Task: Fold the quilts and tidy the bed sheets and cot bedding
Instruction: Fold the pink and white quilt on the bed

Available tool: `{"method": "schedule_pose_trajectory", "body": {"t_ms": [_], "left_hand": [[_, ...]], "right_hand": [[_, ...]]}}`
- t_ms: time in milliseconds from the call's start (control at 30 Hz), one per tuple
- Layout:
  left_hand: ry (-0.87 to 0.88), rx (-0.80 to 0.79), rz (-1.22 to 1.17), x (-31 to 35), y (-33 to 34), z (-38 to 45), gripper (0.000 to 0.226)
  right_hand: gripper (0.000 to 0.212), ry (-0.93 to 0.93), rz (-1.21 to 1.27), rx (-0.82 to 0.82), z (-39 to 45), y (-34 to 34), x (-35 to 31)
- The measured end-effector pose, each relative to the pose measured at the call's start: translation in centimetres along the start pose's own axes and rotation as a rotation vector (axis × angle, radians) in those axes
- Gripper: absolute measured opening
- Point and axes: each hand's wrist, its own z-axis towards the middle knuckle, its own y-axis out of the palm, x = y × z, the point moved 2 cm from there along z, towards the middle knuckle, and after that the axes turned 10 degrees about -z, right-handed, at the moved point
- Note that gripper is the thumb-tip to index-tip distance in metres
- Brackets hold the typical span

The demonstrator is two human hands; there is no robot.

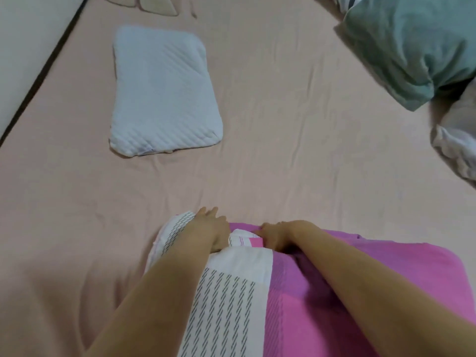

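Likely soft, light: quilt (296,292) should fold from its far edge, where left hand (211,228) presses flat, right hand (278,235) pinches.

The bed sheet (283,112) is a pale, dusty pink all over, and the small pillow (162,91) lying toward its far left side is a very light blue, quilted in faint diagonal ribs. At the near edge, the folded quilt (322,292) is bright pink shading to purple, with a white panel covered in rows of short dark slanted dashes. Up at the far right corner sits a muted teal-green pillow (412,42), with crumpled white-grey bedding (458,140) just below it.
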Motion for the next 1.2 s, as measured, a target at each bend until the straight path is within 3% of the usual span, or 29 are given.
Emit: {"method": "schedule_pose_trajectory", "body": {"t_ms": [133, 267, 367, 500, 600, 767, 967, 1200], "left_hand": [[-0.079, -0.038, -0.094, 0.4, 0.2, 0.2, 0.052], [0.034, -0.026, 0.079, 1.7, 0.6, -2.7, 0.045], [0.138, 0.048, 0.074, 2.3, 1.4, -7.0, 0.049], [0.216, 0.180, -0.065, 2.4, 1.5, -12.9, 0.037], [0.213, 0.294, 0.050, 3.7, 2.1, -19.5, 0.031], [0.310, 0.511, 0.240, 8.5, 3.1, -28.9, 0.040], [0.475, 0.795, 0.620, 19.2, 3.4, -41.3, 0.037], [0.746, 1.079, 1.032, 32.6, 2.4, -52.7, 0.024]], "right_hand": [[0.044, -0.072, 0.139, -0.024, -0.1, 0.3, -0.5], [0.014, -0.099, 0.056, 0.040, -2.4, 0.8, -2.1], [0.032, -0.074, -0.019, 0.119, -5.7, 1.0, -4.4], [0.032, -0.054, -0.059, 0.235, -10.5, 0.4, -7.6], [0.017, -0.023, -0.112, 0.365, -17.0, 1.2, -11.6], [0.027, 0.123, -0.148, 0.571, -27.5, 5.8, -15.9], [0.043, 0.420, -0.019, 0.870, -42.9, 14.1, -19.3], [0.038, 0.710, 0.003, 1.265, -57.6, 22.9, -19.6]]}}
